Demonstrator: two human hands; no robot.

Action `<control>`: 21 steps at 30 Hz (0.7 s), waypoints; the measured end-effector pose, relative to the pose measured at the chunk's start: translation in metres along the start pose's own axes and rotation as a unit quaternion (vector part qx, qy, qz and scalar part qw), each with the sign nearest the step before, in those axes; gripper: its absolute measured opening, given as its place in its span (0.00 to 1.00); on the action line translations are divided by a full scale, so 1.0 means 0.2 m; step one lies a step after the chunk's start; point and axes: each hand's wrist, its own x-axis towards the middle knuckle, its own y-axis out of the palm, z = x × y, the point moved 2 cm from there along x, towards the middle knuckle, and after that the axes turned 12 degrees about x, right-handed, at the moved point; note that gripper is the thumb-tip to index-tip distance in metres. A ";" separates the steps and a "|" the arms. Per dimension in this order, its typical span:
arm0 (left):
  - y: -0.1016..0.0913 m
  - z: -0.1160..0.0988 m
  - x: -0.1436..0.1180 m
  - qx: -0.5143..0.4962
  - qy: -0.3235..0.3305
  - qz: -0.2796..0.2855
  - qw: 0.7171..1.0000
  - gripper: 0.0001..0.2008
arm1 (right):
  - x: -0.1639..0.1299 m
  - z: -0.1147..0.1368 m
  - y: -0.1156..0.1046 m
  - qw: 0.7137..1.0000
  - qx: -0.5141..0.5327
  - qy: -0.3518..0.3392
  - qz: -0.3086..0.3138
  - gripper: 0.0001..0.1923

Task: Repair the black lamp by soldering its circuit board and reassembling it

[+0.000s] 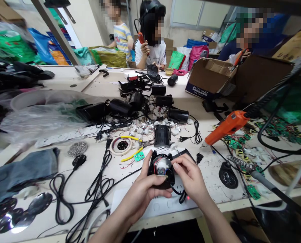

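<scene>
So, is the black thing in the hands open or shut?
Open. You can see inside the black thing: a red wire and a silvery round part show.

The black housing [170,179] looked plastic; toward the tabletop's [208,173] left edge, mirror-glossy discs [40,203] lay near matt cloth [18,175].

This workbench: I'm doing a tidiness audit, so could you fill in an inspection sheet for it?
Surface: white workbench, dark specks at right.
Job's things: open black housing, wired inside.
Clutter: more black housings, yellow-handled pliers, green circuit board, shiny discs, blue cloth.
Hands: left hand holds the open black housing; right hand has its fingertips at the housing's right side.
Cables: black power cords looped loosely at left.
Surroundings: orange electric screwdriver at right; cardboard box and three people farther back.
</scene>
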 end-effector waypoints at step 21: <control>0.01 -0.03 -0.02 0.027 0.012 0.013 0.999 0.29 | 0.02 0.02 0.00 0.997 -0.055 -0.019 0.053 0.11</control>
